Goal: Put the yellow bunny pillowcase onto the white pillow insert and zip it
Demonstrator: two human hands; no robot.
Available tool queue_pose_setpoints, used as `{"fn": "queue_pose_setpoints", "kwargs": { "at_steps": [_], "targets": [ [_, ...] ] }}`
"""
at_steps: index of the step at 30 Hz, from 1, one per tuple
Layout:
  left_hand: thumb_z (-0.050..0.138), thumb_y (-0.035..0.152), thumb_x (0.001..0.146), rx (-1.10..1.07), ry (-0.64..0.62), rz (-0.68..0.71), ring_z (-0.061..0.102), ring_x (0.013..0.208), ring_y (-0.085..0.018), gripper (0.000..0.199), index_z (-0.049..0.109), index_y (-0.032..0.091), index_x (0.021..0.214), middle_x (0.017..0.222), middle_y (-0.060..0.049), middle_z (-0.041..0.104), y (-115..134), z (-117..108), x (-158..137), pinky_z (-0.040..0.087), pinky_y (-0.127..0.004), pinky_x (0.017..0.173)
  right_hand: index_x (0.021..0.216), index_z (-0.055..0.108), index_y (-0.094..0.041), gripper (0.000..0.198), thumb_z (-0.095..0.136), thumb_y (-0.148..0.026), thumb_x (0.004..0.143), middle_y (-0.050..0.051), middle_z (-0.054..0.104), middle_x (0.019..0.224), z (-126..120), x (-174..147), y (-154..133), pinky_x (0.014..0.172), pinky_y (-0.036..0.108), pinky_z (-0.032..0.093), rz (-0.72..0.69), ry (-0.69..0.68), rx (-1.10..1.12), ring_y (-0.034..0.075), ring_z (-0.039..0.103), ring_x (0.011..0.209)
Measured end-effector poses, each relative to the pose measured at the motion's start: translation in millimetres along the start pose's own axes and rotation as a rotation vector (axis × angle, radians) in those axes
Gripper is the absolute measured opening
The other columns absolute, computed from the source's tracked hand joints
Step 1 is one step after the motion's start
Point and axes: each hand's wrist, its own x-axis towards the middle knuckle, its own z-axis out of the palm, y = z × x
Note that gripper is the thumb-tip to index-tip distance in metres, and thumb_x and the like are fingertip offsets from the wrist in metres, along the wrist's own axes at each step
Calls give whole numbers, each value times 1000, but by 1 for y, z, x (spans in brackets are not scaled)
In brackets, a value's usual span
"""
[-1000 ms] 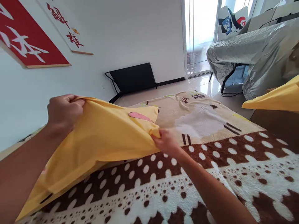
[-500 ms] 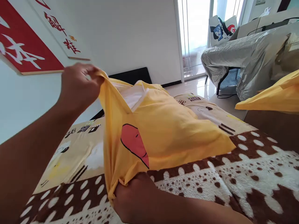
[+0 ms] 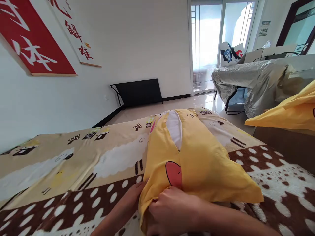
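A yellow pillowcase (image 3: pixel 201 164) with a red printed patch lies on the bed, a pillow filling it. Its long slit gapes, and the white inner pillow (image 3: pixel 175 129) shows through. My right hand (image 3: pixel 174 208) is closed on bunched yellow cloth at the near left corner. Against that corner's left edge rests my left hand (image 3: pixel 131 196); its fingers are hidden behind the cloth.
A patterned plush blanket (image 3: pixel 81 160) covers the bed. Another yellow cloth (image 3: pixel 290 108) juts in at the right, above a brown surface. Beyond the bed stand a black panel (image 3: pixel 139 92) by the wall and a plastic-covered table (image 3: pixel 248 70).
My left hand has come down from the raised upper edge of the pillowcase to its near left corner. The pillowcase now lies flatter and turned, its slit facing up. The view has shifted.
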Motion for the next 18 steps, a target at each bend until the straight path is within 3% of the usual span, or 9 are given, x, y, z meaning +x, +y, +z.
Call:
{"fn": "queue_pose_setpoints", "kwargs": {
  "at_steps": [2, 4, 6, 8, 10, 12, 15, 18],
  "targets": [
    [67, 42, 71, -162, -79, -43, 64, 80, -21, 34, 68, 16, 93, 86, -6, 71, -10, 5, -5, 50, -27, 72, 81, 68, -22, 24, 55, -43, 85, -1, 67, 66, -24, -38, 20, 50, 24, 40, 85, 90, 208, 13, 60, 57],
    [70, 41, 69, -296, -120, -79, 64, 89, -25, 36, 68, 16, 96, 89, -7, 71, -18, 4, -8, 51, -31, 79, 94, 68, -25, 28, 43, -39, 91, 1, 70, 82, -39, -87, 52, 67, 24, 46, 455, 397, 285, 13, 64, 72],
    [73, 40, 67, -380, -121, -77, 64, 95, -27, 42, 66, 16, 100, 92, -8, 71, -24, 3, -6, 52, -32, 81, 96, 68, -24, 29, 47, -41, 85, 9, 70, 93, -40, -134, 87, 77, 31, 47, 887, 670, 162, 20, 64, 84],
    [75, 40, 65, -412, -100, -84, 65, 93, -27, 47, 64, 17, 104, 91, -9, 72, -22, 8, 0, 54, -33, 77, 83, 68, -22, 27, 53, -43, 76, 14, 69, 89, -29, -163, 111, 78, 36, 47, 1196, 664, 300, 26, 64, 86],
    [76, 37, 63, -411, -67, -61, 67, 87, -26, 48, 63, 16, 105, 88, -8, 72, -8, 20, 10, 55, -32, 70, 77, 67, -22, 35, 47, -50, 78, 14, 69, 88, -11, -164, 119, 74, 35, 49, 1212, 556, 715, 27, 65, 84],
    [77, 33, 62, -378, 44, 48, 68, 79, -25, 44, 63, 15, 100, 81, -8, 72, 15, 31, 18, 55, -30, 64, 83, 66, -22, 38, 45, -53, 79, 11, 69, 88, 6, -142, 114, 70, 34, 50, 1088, 602, 978, 25, 65, 80],
    [76, 32, 63, -338, 323, 252, 66, 63, -20, 35, 62, 15, 90, 66, -3, 68, 47, 29, 19, 51, -25, 51, 86, 64, -19, 40, 51, -55, 75, 7, 68, 86, 13, -107, 102, 71, 33, 49, 902, 774, 916, 23, 62, 80],
    [76, 42, 63, -265, 474, 249, 66, 59, -23, 41, 61, 16, 90, 67, -4, 69, 43, -1, 7, 51, -28, 47, 81, 63, -16, 45, 55, -60, 72, 6, 67, 78, 8, -110, 104, 65, 30, 48, 878, 748, 764, 22, 59, 76]
  ]
}}
